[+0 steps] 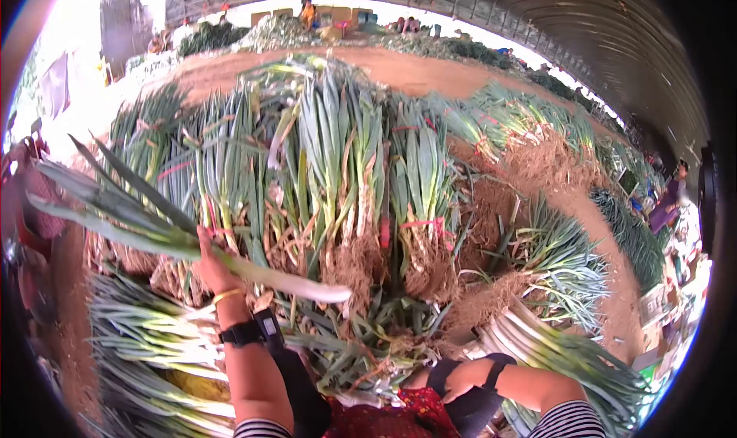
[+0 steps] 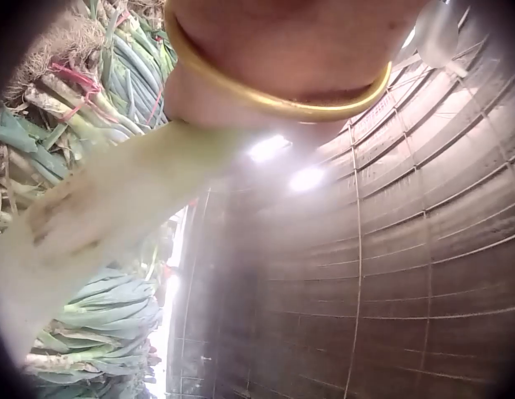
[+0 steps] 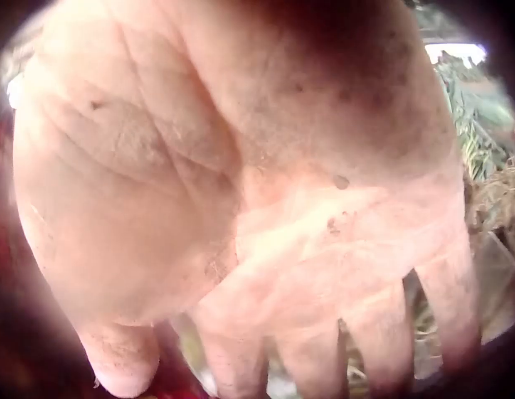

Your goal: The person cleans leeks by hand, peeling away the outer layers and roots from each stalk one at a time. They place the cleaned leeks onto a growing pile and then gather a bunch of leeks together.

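Note:
My left hand grips one thick leek around its stem, its white end pointing right and its green leaves spreading to the upper left. In the left wrist view the pale stem runs from beneath the hand toward the lower left, with brown marks on it. My right hand shows its bare palm in the right wrist view, fingers extended and slightly apart, holding nothing. The head view has it low, near the red patterned clothing, partly hidden.
Tied leek bundles with brown roots stand in a row ahead. Loose leeks lie at the lower left, and more leeks at the lower right. Dirt paths run beyond, with people and vegetable heaps farther off under a curved roof.

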### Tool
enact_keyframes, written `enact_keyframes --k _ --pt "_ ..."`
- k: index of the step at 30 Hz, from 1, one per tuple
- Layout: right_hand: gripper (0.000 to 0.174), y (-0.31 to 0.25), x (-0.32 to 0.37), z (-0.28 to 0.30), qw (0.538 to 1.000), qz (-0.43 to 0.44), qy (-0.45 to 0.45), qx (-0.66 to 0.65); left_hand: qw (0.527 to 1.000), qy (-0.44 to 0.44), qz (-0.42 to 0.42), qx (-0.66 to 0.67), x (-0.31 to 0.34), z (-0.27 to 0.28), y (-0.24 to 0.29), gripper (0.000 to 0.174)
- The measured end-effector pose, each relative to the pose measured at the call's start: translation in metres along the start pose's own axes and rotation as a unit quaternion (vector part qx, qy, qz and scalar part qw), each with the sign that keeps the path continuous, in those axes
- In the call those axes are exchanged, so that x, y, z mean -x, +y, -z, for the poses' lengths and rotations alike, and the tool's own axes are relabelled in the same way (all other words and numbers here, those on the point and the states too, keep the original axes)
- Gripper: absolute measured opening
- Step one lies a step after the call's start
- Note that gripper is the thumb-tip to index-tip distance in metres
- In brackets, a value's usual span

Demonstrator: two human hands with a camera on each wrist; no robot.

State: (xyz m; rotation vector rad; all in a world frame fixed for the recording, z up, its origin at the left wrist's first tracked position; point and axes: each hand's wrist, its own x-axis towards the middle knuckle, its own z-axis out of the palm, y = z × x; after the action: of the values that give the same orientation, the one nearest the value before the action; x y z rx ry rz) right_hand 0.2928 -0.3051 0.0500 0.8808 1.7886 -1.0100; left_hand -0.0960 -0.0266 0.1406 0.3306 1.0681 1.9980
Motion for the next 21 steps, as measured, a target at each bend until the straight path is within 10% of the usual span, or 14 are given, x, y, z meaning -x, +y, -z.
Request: enact_keyframes --k 1,2,3,4,5,10,16,18,21 --pt "0.051 0.014 -0.016 -0.012 0.964 0.183 0.121 -0.149 0.999 -0.032 0.013 0.009 0.008 -0.004 0.004 0.031" --pt "0.042 -0.006 0.014 0.029 0.871 0.137 -0.036 -0.471 1.0 -0.019 0.009 0.022 0.005 -0.004 -0.004 0.032" --pt "0.035 -0.024 0.035 0.06 0.872 0.195 0.076 -0.441 0.998 -0.035 0.035 0.031 0.004 -0.005 -0.007 0.032" --pt "0.026 -0.04 0.049 0.092 0.888 0.211 0.392 -0.119 0.997 -0.059 0.016 0.04 0.012 -0.009 -0.008 0.038" --pt "0.023 -0.071 0.076 0.126 0.782 0.094 0.549 -0.278 0.997 -0.064 0.021 0.045 0.003 -0.004 -0.02 0.041" --pt "0.043 -0.094 0.035 0.207 0.589 0.039 0.805 -0.064 0.988 -0.099 0.088 0.085 0.026 -0.017 -0.031 0.044" --pt "0.053 -0.097 -0.008 0.248 0.547 -0.022 0.833 0.082 0.978 -0.087 0.155 0.111 0.052 -0.028 -0.035 0.042" --pt "0.051 -0.092 -0.009 0.251 0.665 -0.041 0.745 0.018 0.977 -0.083 0.159 0.111 0.05 -0.026 -0.04 0.042" --pt "0.043 -0.086 -0.012 0.249 0.653 -0.002 0.757 0.016 0.979 -0.076 0.161 0.096 0.053 -0.027 -0.043 0.041"
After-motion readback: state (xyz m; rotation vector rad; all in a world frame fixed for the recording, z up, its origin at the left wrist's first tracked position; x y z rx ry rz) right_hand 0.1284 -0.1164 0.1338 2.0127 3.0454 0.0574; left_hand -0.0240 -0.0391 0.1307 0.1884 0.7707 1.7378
